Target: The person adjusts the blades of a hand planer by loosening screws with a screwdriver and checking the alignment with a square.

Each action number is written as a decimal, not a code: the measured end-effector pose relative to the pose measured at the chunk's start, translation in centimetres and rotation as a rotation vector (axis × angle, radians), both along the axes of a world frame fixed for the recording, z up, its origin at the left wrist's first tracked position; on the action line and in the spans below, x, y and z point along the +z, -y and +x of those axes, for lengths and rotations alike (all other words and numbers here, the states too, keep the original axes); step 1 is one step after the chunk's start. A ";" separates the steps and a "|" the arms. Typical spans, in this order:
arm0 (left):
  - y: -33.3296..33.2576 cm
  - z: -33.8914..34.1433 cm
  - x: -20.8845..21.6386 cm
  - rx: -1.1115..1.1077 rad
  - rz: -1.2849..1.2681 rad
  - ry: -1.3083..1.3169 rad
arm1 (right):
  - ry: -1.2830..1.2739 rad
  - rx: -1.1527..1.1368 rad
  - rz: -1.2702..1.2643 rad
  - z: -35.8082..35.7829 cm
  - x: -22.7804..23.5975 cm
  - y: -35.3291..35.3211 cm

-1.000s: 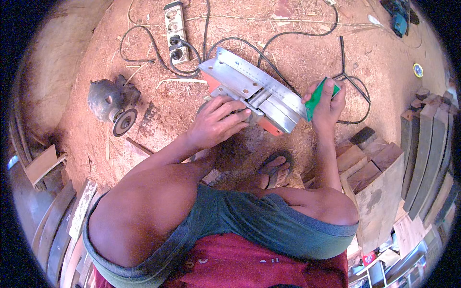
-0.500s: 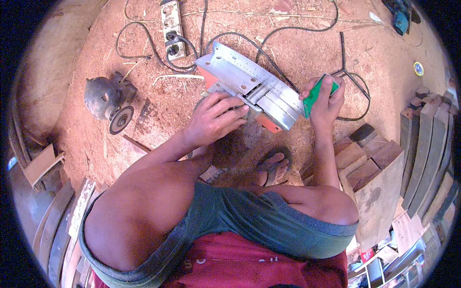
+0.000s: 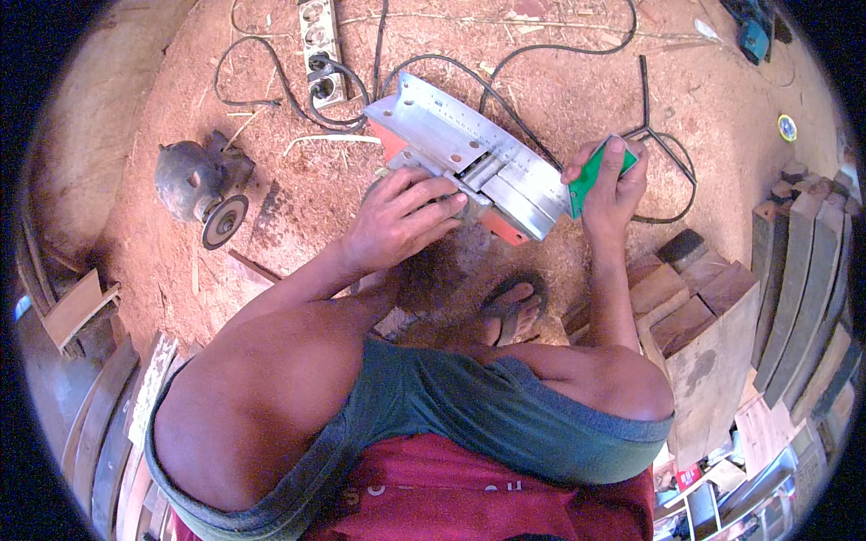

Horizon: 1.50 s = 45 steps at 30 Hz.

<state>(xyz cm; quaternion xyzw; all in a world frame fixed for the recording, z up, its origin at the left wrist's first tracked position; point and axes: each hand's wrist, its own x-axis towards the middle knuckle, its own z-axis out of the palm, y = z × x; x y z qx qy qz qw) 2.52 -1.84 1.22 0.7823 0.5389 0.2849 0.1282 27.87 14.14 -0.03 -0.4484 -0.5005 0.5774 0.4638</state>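
Observation:
An electric planer (image 3: 521, 206) with orange sides is turned over, its metal sole facing up and the cutter slot showing mid-length. My left hand (image 3: 397, 218) grips it at the near side, fingers bent over the edge beside the slot; the thumb is hidden. In my right hand (image 3: 617, 191) is the green handle of a try square (image 3: 591, 176), pinched between thumb and fingers. The square's marked metal blade seems to stretch along the far edge of the sole. Whether it touches the sole all the way, I cannot tell.
An angle grinder (image 3: 194, 185) lies on the dusty floor at left. A power strip (image 3: 323, 54) and looping black cables (image 3: 460, 61) run beyond the planer. Wood blocks (image 3: 686, 302) and stacked curved timbers (image 3: 794, 288) stand at right. A teal power tool (image 3: 753, 41) sits far right.
Both hands keep their holds, and the planer and try square stay nearly in place. The whole view has shifted very slightly.

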 end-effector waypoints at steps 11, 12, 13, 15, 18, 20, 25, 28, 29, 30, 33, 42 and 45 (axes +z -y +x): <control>0.3 -0.4 0.2 -0.060 -0.022 -0.075 | 0.021 0.019 -0.009 0.3 -0.2 -0.2; 0.3 -0.4 0.2 -0.062 -0.023 -0.080 | 0.017 0.040 -0.013 0.4 -0.3 -0.2; 0.3 -0.4 0.2 -0.062 -0.023 -0.079 | 0.018 0.040 -0.013 0.5 -0.3 -0.2; 0.2 -0.4 0.3 -0.069 -0.023 -0.087 | 0.016 0.045 -0.007 0.5 -0.3 -0.2; 0.3 -0.4 0.2 -0.069 -0.016 -0.097 | 0.023 0.043 -0.007 0.5 -0.3 -0.2; 0.3 -0.5 0.1 -0.070 -0.017 -0.096 | 0.025 0.039 -0.010 0.4 -0.2 -0.2; 0.3 -0.4 0.0 -0.069 -0.016 -0.086 | 0.041 0.040 -0.002 0.4 -0.1 -0.2; 0.4 -0.6 0.0 -0.084 -0.026 -0.098 | 0.056 0.040 0.007 0.4 -0.1 -0.1; 0.5 -0.6 0.1 -0.083 -0.029 -0.104 | 0.053 0.037 0.008 0.3 0.0 -0.1; 0.6 -0.7 0.2 -0.081 -0.031 -0.109 | 0.051 0.035 0.009 0.2 0.1 0.0; 0.2 -0.7 0.3 -0.112 -0.042 -0.117 | 0.042 -0.002 0.054 0.2 -0.5 -0.3; 0.2 -0.9 0.6 -0.135 -0.058 -0.096 | 0.049 0.007 0.054 0.2 -0.2 -0.2; 0.3 -1.0 0.6 -0.136 -0.063 -0.079 | 0.051 0.012 0.043 0.2 -0.1 -0.2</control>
